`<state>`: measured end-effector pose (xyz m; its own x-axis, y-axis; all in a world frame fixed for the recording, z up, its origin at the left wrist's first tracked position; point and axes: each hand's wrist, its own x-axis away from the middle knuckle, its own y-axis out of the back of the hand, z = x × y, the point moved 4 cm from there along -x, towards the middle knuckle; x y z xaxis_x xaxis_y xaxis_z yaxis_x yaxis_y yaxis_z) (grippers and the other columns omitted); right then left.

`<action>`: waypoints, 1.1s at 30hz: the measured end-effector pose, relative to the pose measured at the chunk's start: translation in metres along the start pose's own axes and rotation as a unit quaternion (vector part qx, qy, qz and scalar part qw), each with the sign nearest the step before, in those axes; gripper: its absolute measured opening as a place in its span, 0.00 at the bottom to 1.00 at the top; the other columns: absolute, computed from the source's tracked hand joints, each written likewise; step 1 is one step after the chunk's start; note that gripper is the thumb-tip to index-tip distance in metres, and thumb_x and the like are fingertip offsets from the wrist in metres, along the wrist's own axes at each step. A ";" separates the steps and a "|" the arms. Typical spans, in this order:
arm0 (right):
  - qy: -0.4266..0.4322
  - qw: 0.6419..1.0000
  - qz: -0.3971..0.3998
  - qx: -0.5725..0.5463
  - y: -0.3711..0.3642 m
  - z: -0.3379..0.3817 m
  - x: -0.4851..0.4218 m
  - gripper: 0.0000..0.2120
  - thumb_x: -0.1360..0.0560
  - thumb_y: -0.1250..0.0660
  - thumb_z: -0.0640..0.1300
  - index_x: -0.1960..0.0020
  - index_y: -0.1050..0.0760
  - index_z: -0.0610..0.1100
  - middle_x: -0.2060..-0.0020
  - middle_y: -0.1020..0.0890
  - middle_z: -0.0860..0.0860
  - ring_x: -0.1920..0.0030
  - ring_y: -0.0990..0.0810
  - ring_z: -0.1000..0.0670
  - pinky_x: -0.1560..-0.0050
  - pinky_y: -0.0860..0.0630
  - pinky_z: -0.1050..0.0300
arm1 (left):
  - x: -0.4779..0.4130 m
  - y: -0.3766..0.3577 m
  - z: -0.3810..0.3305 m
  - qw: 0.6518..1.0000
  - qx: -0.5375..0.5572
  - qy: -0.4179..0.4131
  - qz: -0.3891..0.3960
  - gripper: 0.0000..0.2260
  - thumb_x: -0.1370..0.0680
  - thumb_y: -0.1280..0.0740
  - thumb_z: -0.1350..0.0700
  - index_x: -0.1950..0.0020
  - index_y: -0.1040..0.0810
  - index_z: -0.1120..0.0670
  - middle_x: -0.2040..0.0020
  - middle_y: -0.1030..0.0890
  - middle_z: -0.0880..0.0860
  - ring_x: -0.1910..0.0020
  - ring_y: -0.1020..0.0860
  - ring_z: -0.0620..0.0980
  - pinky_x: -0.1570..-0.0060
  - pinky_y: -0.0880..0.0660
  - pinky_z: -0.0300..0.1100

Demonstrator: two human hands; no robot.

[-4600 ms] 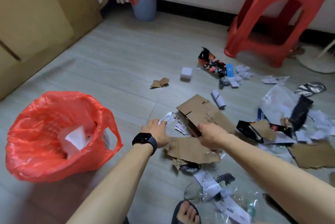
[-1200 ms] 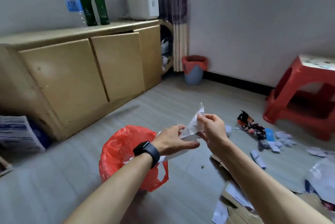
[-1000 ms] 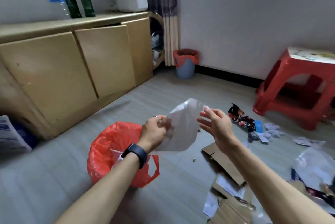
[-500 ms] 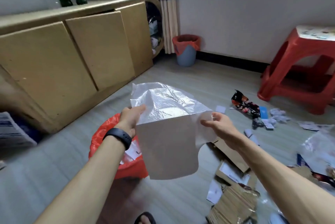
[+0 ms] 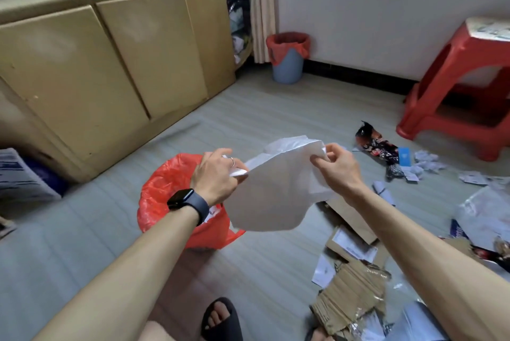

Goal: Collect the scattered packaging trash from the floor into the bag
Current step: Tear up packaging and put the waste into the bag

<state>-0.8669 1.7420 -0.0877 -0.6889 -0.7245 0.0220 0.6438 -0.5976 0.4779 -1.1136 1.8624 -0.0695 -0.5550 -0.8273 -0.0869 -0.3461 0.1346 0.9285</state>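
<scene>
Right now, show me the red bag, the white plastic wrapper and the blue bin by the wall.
red bag [image 5: 161, 191], head view, its crumpled left wall.
white plastic wrapper [image 5: 276, 194], head view, middle of the hanging sheet.
blue bin [image 5: 287, 68], head view, its side below the red liner.

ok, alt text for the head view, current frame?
The left hand and right hand pinch a crumpled white plastic bag in mid-air beside a red bag on the floor. Torn cardboard and wrappers lie scattered to the right, near a red stool.
</scene>
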 end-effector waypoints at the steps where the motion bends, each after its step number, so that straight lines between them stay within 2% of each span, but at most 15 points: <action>1: 0.007 1.000 -0.004 0.015 0.001 -0.001 0.000 0.05 0.27 0.30 0.48 0.54 0.23 0.48 0.62 0.19 0.54 0.57 0.20 0.48 0.59 0.30 0.57 | -0.002 0.002 0.001 0.999 -0.005 -0.002 -0.037 0.06 0.24 0.29 0.46 0.48 0.16 0.42 0.30 0.27 0.51 0.32 0.32 0.55 0.34 0.36 0.43; 4: 0.034 0.993 -0.004 0.114 0.003 -0.006 -0.003 0.10 0.28 0.29 0.48 0.50 0.24 0.46 0.52 0.21 0.48 0.50 0.23 0.46 0.54 0.31 0.56 | -0.002 0.009 0.000 0.990 -0.068 -0.003 -0.123 0.05 0.24 0.30 0.49 0.51 0.14 0.45 0.29 0.27 0.51 0.26 0.39 0.57 0.30 0.41 0.51; 7: 0.069 0.982 0.034 0.174 0.001 -0.006 -0.001 0.31 0.35 0.26 0.50 0.34 0.31 0.49 0.36 0.30 0.46 0.37 0.30 0.43 0.38 0.28 0.48 | -0.002 0.005 -0.001 0.986 -0.143 -0.018 -0.084 0.12 0.22 0.33 0.51 0.44 0.18 0.36 0.25 0.33 0.48 0.22 0.46 0.56 0.27 0.48 0.58; 9: 0.127 0.962 0.080 0.228 -0.004 -0.002 0.001 0.45 0.38 0.23 0.56 0.26 0.41 0.59 0.25 0.38 0.49 0.28 0.38 0.42 0.29 0.35 0.40 | -0.001 0.005 -0.006 0.984 -0.154 -0.070 -0.060 0.14 0.22 0.34 0.52 0.41 0.20 0.34 0.29 0.29 0.47 0.24 0.39 0.53 0.29 0.45 0.56; 10: 0.154 0.945 0.110 0.267 -0.009 -0.002 0.004 0.46 0.38 0.23 0.59 0.25 0.42 0.63 0.23 0.39 0.51 0.26 0.41 0.44 0.28 0.39 0.39 | 0.000 0.007 -0.011 0.983 -0.151 -0.091 -0.054 0.15 0.22 0.34 0.53 0.40 0.20 0.35 0.33 0.25 0.47 0.28 0.33 0.52 0.32 0.41 0.53; 12: 0.188 0.917 0.171 0.308 -0.021 -0.002 0.009 0.35 0.34 0.25 0.62 0.30 0.33 0.64 0.28 0.30 0.54 0.27 0.36 0.46 0.29 0.37 0.44 | 0.004 0.011 -0.020 0.987 -0.128 -0.092 -0.034 0.12 0.21 0.35 0.51 0.41 0.20 0.38 0.43 0.18 0.47 0.39 0.23 0.52 0.43 0.32 0.45; 14: 0.187 0.923 0.201 0.270 -0.030 0.003 0.017 0.15 0.28 0.27 0.58 0.44 0.20 0.55 0.45 0.18 0.51 0.43 0.23 0.46 0.43 0.25 0.50 | 0.004 0.014 -0.024 0.996 -0.068 -0.050 -0.020 0.09 0.21 0.35 0.47 0.43 0.19 0.40 0.48 0.16 0.49 0.45 0.20 0.55 0.52 0.28 0.43; 15: 0.182 0.932 0.201 0.242 -0.033 0.005 0.019 0.11 0.26 0.29 0.55 0.52 0.20 0.48 0.54 0.18 0.48 0.52 0.22 0.45 0.52 0.25 0.51 | 0.004 0.015 -0.024 0.998 -0.032 -0.040 -0.029 0.10 0.22 0.34 0.46 0.42 0.19 0.41 0.47 0.16 0.50 0.46 0.20 0.55 0.53 0.27 0.44; 17: 0.166 0.944 0.187 0.216 -0.033 0.008 0.019 0.15 0.24 0.30 0.52 0.61 0.24 0.41 0.63 0.22 0.46 0.61 0.25 0.45 0.61 0.31 0.52 | 0.005 0.018 -0.025 0.993 -0.023 -0.070 -0.095 0.20 0.25 0.30 0.49 0.32 0.25 0.42 0.39 0.20 0.51 0.42 0.22 0.56 0.48 0.27 0.46; 19: 0.125 0.962 0.183 0.157 -0.030 0.007 0.015 0.13 0.25 0.29 0.51 0.61 0.22 0.42 0.63 0.20 0.46 0.62 0.22 0.45 0.62 0.29 0.52 | 0.005 0.024 -0.023 0.978 -0.067 -0.080 -0.178 0.33 0.28 0.27 0.48 0.25 0.35 0.44 0.31 0.30 0.55 0.38 0.26 0.58 0.43 0.28 0.52; 21: 0.068 0.978 0.190 0.044 -0.028 0.007 0.014 0.08 0.27 0.26 0.49 0.56 0.18 0.44 0.61 0.15 0.47 0.59 0.16 0.46 0.57 0.21 0.49 | 0.006 0.028 -0.023 0.974 -0.046 -0.079 -0.208 0.37 0.30 0.27 0.42 0.24 0.38 0.44 0.28 0.35 0.55 0.35 0.30 0.58 0.40 0.29 0.54; 26: -0.029 0.956 0.239 -0.167 -0.026 0.020 0.025 0.14 0.26 0.26 0.46 0.45 0.18 0.39 0.52 0.14 0.42 0.57 0.15 0.47 0.56 0.19 0.52 | 0.017 -0.006 -0.043 0.984 0.006 -0.179 0.025 0.41 0.34 0.31 0.30 0.25 0.34 0.46 0.28 0.28 0.48 0.30 0.30 0.48 0.32 0.32 0.46; 28: -0.037 0.939 0.276 -0.200 -0.026 0.024 0.029 0.15 0.27 0.24 0.46 0.44 0.18 0.40 0.50 0.15 0.41 0.53 0.15 0.45 0.51 0.20 0.50 | 0.019 -0.015 -0.049 0.985 0.000 -0.163 0.055 0.39 0.32 0.30 0.34 0.25 0.38 0.43 0.34 0.22 0.48 0.36 0.24 0.49 0.39 0.27 0.45; 30: -0.041 0.938 0.272 -0.211 -0.024 0.025 0.029 0.15 0.30 0.23 0.41 0.44 0.20 0.42 0.50 0.14 0.43 0.53 0.16 0.46 0.49 0.20 0.50 | 0.016 -0.016 -0.053 0.990 -0.019 -0.135 0.033 0.30 0.26 0.32 0.43 0.27 0.38 0.41 0.45 0.17 0.53 0.44 0.20 0.57 0.51 0.24 0.47; 33: 0.002 0.965 0.217 -0.150 -0.018 0.026 0.027 0.20 0.32 0.22 0.34 0.44 0.24 0.44 0.53 0.16 0.47 0.57 0.17 0.51 0.59 0.21 0.63 | 0.012 -0.013 -0.048 0.996 -0.017 -0.091 0.020 0.19 0.23 0.35 0.50 0.32 0.30 0.40 0.49 0.16 0.55 0.48 0.20 0.59 0.58 0.27 0.46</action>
<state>-0.9061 1.7419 -0.0727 -0.3322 -0.9296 0.1598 0.9390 -0.3100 0.1488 -1.0795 1.8245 -0.0648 -0.6962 -0.7092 -0.1110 -0.2975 0.1443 0.9438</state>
